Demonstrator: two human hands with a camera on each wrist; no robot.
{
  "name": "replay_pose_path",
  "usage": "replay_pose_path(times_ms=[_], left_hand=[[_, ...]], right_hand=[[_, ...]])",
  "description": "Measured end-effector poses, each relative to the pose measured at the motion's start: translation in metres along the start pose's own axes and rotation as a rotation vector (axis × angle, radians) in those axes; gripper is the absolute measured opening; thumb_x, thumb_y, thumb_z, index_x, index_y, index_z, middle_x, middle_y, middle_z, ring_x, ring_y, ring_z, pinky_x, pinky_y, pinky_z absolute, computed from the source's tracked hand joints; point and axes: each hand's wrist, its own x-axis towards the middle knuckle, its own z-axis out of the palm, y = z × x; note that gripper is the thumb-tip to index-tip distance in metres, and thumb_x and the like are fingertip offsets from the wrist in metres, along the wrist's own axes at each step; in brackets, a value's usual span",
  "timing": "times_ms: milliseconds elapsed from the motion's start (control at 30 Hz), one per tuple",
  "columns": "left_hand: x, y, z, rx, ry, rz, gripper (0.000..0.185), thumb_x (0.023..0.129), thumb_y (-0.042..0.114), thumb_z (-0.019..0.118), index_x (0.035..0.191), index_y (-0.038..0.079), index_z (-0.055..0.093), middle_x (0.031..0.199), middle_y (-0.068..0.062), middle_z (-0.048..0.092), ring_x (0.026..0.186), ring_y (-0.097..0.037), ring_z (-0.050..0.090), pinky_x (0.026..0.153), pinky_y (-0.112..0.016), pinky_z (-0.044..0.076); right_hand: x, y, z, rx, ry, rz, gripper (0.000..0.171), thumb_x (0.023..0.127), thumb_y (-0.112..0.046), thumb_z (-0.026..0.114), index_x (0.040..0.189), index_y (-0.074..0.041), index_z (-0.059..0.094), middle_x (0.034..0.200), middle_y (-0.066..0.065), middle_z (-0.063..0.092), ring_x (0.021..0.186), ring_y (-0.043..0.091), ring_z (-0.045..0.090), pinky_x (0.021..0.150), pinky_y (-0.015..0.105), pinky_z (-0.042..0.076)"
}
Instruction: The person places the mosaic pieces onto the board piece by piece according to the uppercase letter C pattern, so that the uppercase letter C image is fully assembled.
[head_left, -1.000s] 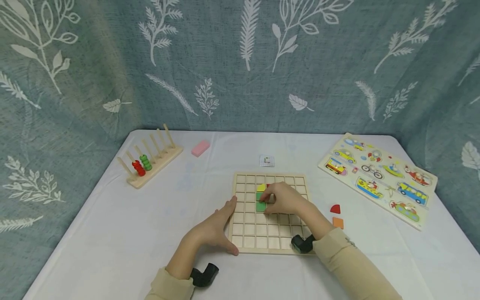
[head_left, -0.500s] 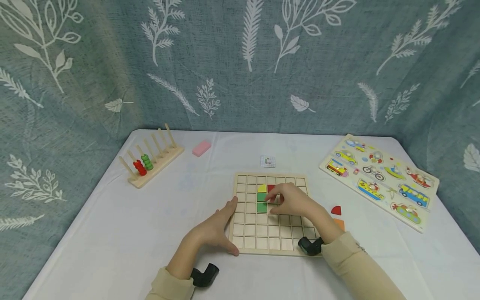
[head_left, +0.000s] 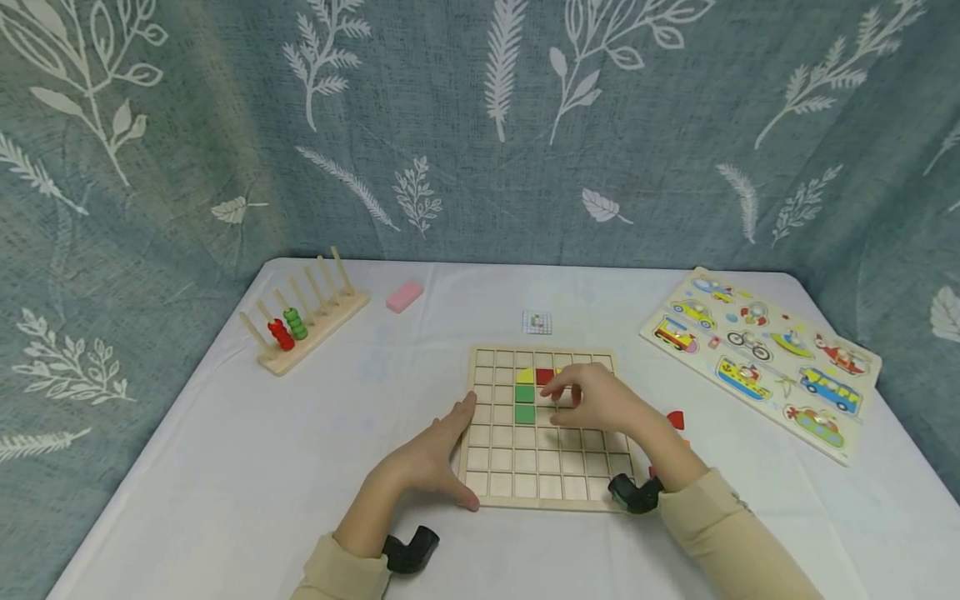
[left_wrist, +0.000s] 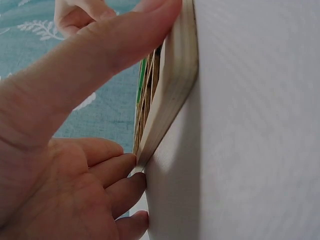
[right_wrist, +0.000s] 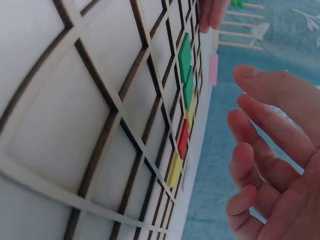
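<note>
A wooden grid board [head_left: 495,484] lies flat on the table. Two green tiles [head_left: 525,414] sit one behind the other in its cells, with a yellow piece [head_left: 524,376] behind them. Beside that piece is a red tile [head_left: 544,377], and the right wrist view shows another yellow piece [right_wrist: 174,170] past it. My left hand [head_left: 430,454] rests against the board's near left corner, thumb at the front edge and fingers along the left side. Over the board, right of the green tiles, hovers my right hand [head_left: 596,398], fingers loosely bent and holding nothing.
Right of the board lie a red quarter-round piece [head_left: 677,419] and an orange piece [head_left: 686,442], partly behind my right forearm. A small pattern card [head_left: 537,322], pink block [head_left: 405,297], peg stand with beads [head_left: 315,333] and vehicle puzzle board [head_left: 765,358] stand farther back.
My right hand has drawn back to the right from the green tiles, uncovering them and the red tile. The left hand stays at the board's corner.
</note>
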Motion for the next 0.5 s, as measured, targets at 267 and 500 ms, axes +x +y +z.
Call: replay_pose_path(times_ms=[267,500], left_hand=[[0.0,-0.001,-0.001,-0.005,-0.005,0.003,0.133,0.044,0.024,0.092,0.145,-0.001,0.009,0.15,-0.017,0.012,0.137,-0.029,0.012,0.11,-0.047,0.013],[0.0,-0.001,0.0,0.001,0.0,0.006,0.133,0.044,0.024,0.092,0.145,-0.001,0.01,0.15,-0.017,0.013,0.137,-0.028,0.013,0.11,-0.047,0.013]], right_hand=[[-0.008,0.0,-0.007,0.004,0.017,0.003,0.028,0.073,-0.011,0.074,0.1,-0.004,0.069,0.087,0.004,0.064,0.064,0.012,0.049,0.056,0.025,0.044],[-0.016,0.003,-0.013,-0.007,0.046,-0.015,0.029,0.074,-0.013,0.074,0.101,-0.004,0.069,0.088,0.004,0.065,0.064,0.012,0.049,0.055,0.025,0.043]])
